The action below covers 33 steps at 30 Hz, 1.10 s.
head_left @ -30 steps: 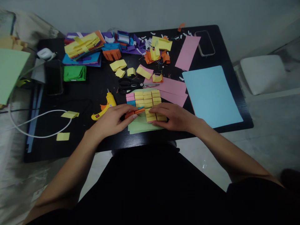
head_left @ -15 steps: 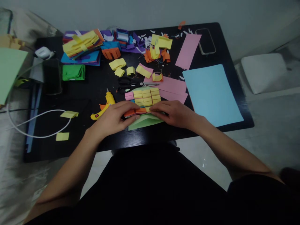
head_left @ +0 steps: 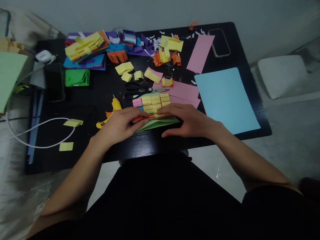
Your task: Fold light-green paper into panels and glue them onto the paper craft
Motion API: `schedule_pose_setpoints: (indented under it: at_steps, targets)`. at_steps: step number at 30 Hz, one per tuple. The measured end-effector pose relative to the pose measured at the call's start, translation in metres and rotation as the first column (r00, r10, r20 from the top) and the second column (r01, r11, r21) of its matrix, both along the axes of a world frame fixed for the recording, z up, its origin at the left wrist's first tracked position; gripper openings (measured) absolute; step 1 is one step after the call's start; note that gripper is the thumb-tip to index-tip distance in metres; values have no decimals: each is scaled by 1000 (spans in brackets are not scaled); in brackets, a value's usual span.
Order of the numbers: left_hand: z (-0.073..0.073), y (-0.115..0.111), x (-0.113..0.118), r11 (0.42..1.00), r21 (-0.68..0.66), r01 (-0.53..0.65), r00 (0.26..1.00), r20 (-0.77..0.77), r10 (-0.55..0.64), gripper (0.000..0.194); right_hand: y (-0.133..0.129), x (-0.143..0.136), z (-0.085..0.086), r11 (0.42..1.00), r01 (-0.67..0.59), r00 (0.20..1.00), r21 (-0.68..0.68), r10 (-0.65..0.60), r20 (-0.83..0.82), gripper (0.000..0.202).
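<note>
Folded yellow paper pieces (head_left: 155,100) lie in rows on a light green sheet (head_left: 160,124) at the table's front, with a pink piece (head_left: 137,102) at their left. My left hand (head_left: 122,123) pinches the left end of an orange folded strip (head_left: 140,118) along the near edge of the rows. My right hand (head_left: 187,120) is spread, its fingertips resting on the near yellow pieces and its thumb apart over the black table. A yellow glue gun (head_left: 116,104) lies partly behind my left hand. Black-handled scissors (head_left: 147,90) sit just beyond the rows.
Bundles of coloured folded paper (head_left: 85,50) and scraps fill the back left and middle. Pink sheets (head_left: 200,53), a light blue sheet (head_left: 227,100) and a phone (head_left: 221,43) lie at right. A white cable (head_left: 37,146) loops at left.
My right hand has opened, its thumb moving away from the green sheet and its fingers shifting onto the yellow pieces. The green sheet's near edge sits flatter and farther back.
</note>
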<state>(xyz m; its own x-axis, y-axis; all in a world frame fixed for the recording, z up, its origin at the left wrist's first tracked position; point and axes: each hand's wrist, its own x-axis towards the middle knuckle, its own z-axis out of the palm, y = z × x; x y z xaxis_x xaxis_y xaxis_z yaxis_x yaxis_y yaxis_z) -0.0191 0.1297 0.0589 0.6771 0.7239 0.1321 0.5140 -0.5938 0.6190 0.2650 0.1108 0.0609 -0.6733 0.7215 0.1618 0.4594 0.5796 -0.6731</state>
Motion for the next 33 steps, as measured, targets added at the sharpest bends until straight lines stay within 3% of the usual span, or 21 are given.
schedule_pose_setpoints:
  at_steps: [2, 5, 9, 13, 15, 18, 22, 27, 30, 33]
  targets:
    - [0, -1, 0, 1000, -13, 4, 1000, 9, -4, 26, -5, 1, -6, 998, -3, 1000, 61, 2, 25, 54]
    - [1, -5, 1, 999, -32, 14, 999, 31, -13, 25, -14, -1, -19, 982, 25, 999, 189, -31, 30, 28]
    - [0, -18, -1, 999, -13, 52, 993, 105, -50, 26, -25, -5, -34, 953, 62, 998, 297, -64, -4, 20]
    - [-16, -35, -2, 991, 123, 56, 989, 131, -72, 49, -34, -7, -45, 926, 105, 994, 362, -82, -78, 18]
    - [-26, -40, -2, 984, 176, 14, 989, 142, -40, 41, -37, -8, -47, 922, 145, 987, 359, -108, -120, 19]
    - [-35, -40, 1, 984, 172, -37, 975, 221, -2, 28, -37, -8, -44, 938, 196, 972, 285, -148, -182, 18]
    - [-35, -32, 5, 986, 75, -151, 941, 316, 120, 16, -28, -7, -35, 947, 311, 920, 75, -280, -274, 14]
    - [-38, -14, 8, 910, -196, -367, 890, 209, 404, 28, -3, -5, -39, 831, 460, 779, -312, -547, -308, 31]
    - [-42, -7, 9, 868, -259, -423, 873, 141, 467, 34, 8, -6, -46, 789, 520, 774, -327, -597, -210, 39]
    - [-42, -4, 11, 850, -230, -474, 855, 110, 506, 32, 12, -7, -48, 801, 540, 804, -260, -582, -121, 38]
